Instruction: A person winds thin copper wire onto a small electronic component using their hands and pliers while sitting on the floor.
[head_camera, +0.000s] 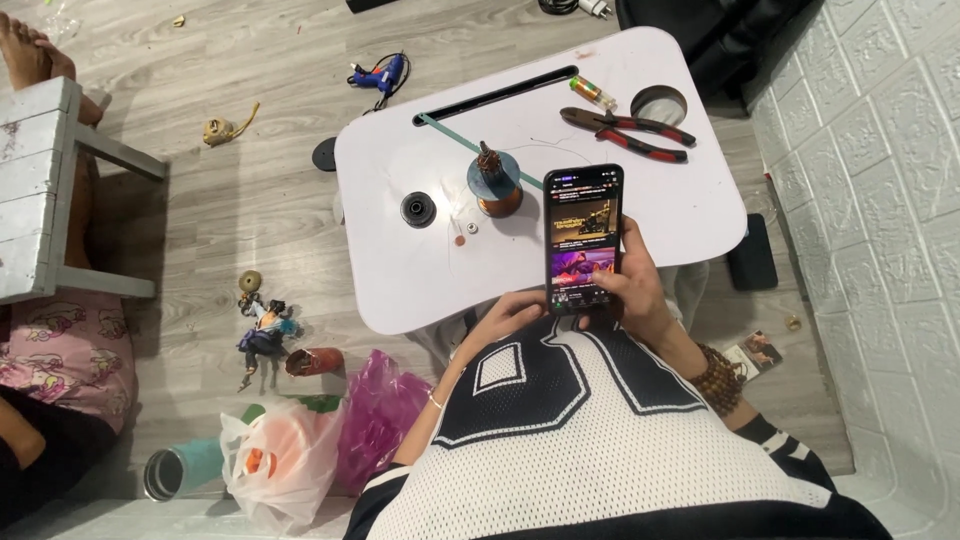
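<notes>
Both our hands hold the black phone (584, 238): right hand (630, 285) wraps its edge, left hand (505, 315) curls at its bottom. Beyond the phone, on the white table (400, 270), we see red pliers (630, 132). Left of the table lie white (280, 460) and pink plastic bags (378, 415).

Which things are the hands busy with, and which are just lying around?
In use:
- phone, held by the right hand
- left hand, touching the phone's lower edge

Just lying about:
- pliers on the white table
- copper motor part
- small black wheel
- blue glue gun on the floor
- toy figure
- plastic bags
</notes>
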